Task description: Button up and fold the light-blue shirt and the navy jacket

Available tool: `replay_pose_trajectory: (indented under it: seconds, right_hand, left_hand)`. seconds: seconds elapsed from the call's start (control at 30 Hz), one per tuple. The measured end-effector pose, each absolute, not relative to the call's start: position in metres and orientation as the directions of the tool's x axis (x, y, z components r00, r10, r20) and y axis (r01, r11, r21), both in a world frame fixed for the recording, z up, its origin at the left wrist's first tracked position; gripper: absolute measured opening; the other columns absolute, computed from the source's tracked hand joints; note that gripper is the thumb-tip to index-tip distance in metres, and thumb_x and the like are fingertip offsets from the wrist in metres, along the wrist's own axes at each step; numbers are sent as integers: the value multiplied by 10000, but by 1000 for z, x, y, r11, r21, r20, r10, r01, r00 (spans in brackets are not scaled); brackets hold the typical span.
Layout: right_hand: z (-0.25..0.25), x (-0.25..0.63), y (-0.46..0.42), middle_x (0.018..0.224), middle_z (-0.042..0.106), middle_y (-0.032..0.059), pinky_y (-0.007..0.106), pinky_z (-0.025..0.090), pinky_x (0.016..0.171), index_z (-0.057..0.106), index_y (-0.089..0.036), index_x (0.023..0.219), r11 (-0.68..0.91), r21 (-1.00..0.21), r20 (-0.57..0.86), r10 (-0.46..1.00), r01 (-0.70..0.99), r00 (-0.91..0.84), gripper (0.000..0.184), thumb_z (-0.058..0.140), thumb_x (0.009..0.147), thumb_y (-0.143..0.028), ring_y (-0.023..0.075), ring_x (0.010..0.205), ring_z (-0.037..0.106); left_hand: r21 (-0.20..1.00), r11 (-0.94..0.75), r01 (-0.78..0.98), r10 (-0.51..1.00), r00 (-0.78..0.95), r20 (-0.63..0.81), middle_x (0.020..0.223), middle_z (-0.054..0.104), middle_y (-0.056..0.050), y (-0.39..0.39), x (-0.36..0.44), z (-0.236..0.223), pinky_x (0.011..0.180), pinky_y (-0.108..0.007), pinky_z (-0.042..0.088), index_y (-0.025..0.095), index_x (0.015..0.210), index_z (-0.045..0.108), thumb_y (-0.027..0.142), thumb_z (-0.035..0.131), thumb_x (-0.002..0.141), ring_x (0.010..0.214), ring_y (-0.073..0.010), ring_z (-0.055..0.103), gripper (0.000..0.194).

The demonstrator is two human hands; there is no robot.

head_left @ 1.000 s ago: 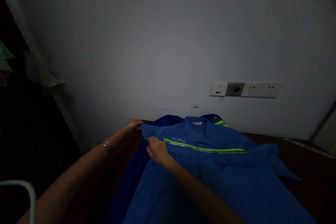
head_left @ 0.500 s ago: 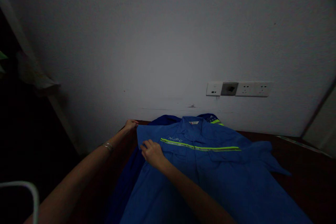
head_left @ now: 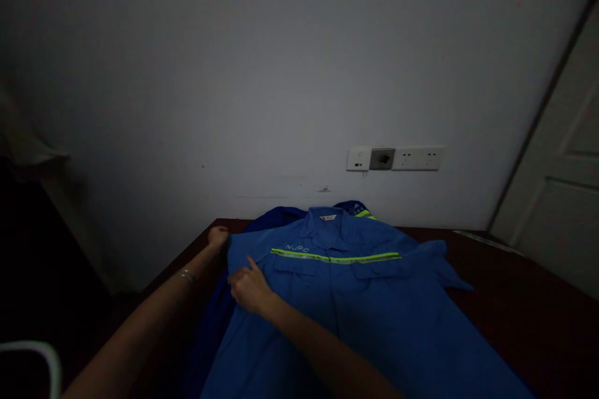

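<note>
A light blue short-sleeved work shirt (head_left: 374, 299) lies front up, its collar toward the wall and a yellow-and-grey reflective strip across the chest. My left hand (head_left: 218, 237) is closed at the outer end of the left-hand sleeve. Nearer to me, my right hand (head_left: 251, 288) has its fingers curled over the lower edge of that same sleeve, with one digit pointing up along the cloth. Under the shirt is a darker blue garment (head_left: 277, 217), which shows behind the collar and along the left side. Much of it is hidden.
The dark reddish tabletop (head_left: 505, 280) meets a pale wall (head_left: 281, 75). A row of sockets and switches (head_left: 395, 159) is set in the wall above the shirt. At the right stands a panelled door (head_left: 561, 162). A white curved bar (head_left: 44, 352) shows at lower left.
The view has turned right, so more of the door shows. My right hand has shifted from the top of the sleeve to its lower edge. My left hand stays at the sleeve end.
</note>
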State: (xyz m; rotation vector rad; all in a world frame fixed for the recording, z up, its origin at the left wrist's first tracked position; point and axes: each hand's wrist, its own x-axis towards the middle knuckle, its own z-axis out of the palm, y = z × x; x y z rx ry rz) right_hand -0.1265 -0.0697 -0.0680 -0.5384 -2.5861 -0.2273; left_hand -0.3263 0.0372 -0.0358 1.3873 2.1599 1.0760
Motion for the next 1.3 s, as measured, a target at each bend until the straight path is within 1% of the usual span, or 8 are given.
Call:
replay_pose_trajectory:
  seconds: [0.1, 0.2, 0.33, 0.43, 0.6, 0.77, 1.0, 1.3]
  right_hand:
    - [-49, -93, -68, 891, 675, 51, 468, 135, 1073, 594, -164, 944, 925, 168, 513, 214, 341, -831, 189, 482, 820, -253, 187, 906, 566]
    - [-29, -34, -49, 851, 674, 54, 452, 159, 1066, 609, -171, 929, 895, 190, 550, 243, 403, -799, 200, 480, 818, -275, 185, 875, 568]
    - [-16, 80, -2, 915, 682, 52, 384, 258, 1023, 644, -189, 937, 707, -110, 655, 580, 698, -484, 211, 484, 800, -197, 171, 906, 584]
    - [-16, 180, 28, 1008, 674, 28, 269, 397, 885, 649, -214, 990, 314, -418, 514, 856, 853, -63, 258, 465, 810, -238, 159, 947, 590]
    - [-26, 333, 40, 989, 670, 127, 296, 435, 803, 661, -116, 983, 0, -485, 404, 887, 875, 223, 307, 443, 787, -209, 222, 921, 609]
    - [-43, 421, 34, 962, 675, 136, 280, 436, 777, 683, -107, 915, -119, -450, 305, 911, 885, 278, 278, 471, 745, -167, 223, 890, 616]
    - [-61, 444, 34, 970, 673, 99, 285, 426, 785, 687, -174, 900, -141, -395, 251, 934, 908, 254, 255, 491, 741, -209, 221, 927, 604]
    - [-71, 449, 31, 981, 670, 112, 335, 430, 784, 682, -194, 919, -154, -420, 265, 922, 894, 283, 268, 491, 737, -245, 257, 946, 600]
  left_hand:
    - [632, 181, 753, 879, -413, 240, 1038, 601, -175, 45, -306, -28, 827, -322, 410, 94, 951, 560, 77, 521, 652, 1059, -290, 525, 303]
    - [449, 28, 893, 919, -199, 340, 1108, 565, -163, 58, -265, -18, 901, -315, 371, 97, 1015, 562, 87, 500, 682, 1076, -259, 506, 338]
    - [264, -236, 935, 931, 140, 337, 1078, 562, -113, 66, -180, -11, 931, -305, 360, 115, 996, 586, 94, 453, 727, 1039, -210, 507, 301]
    - [201, -457, 867, 868, 386, 312, 1055, 564, -98, 58, -109, -14, 917, -300, 376, 130, 911, 620, 89, 458, 717, 1029, -206, 501, 256]
    - [89, -739, 668, 658, 687, 309, 1063, 566, -86, 27, -4, -23, 894, -294, 392, 151, 926, 617, 86, 452, 736, 1010, -194, 501, 259]
    - [-75, -866, 494, 458, 845, 274, 1000, 582, -97, 4, 90, -29, 861, -324, 408, 142, 917, 604, 176, 447, 809, 961, -211, 520, 193]
    - [-31, -920, 390, 372, 897, 240, 941, 605, -145, -5, 209, -57, 806, -337, 446, 98, 939, 606, 183, 428, 825, 915, -239, 559, 228]
    - [236, -788, 568, 615, 742, 267, 977, 608, -160, 11, 259, -93, 829, -399, 448, 132, 919, 622, 164, 418, 832, 1002, -280, 543, 224]
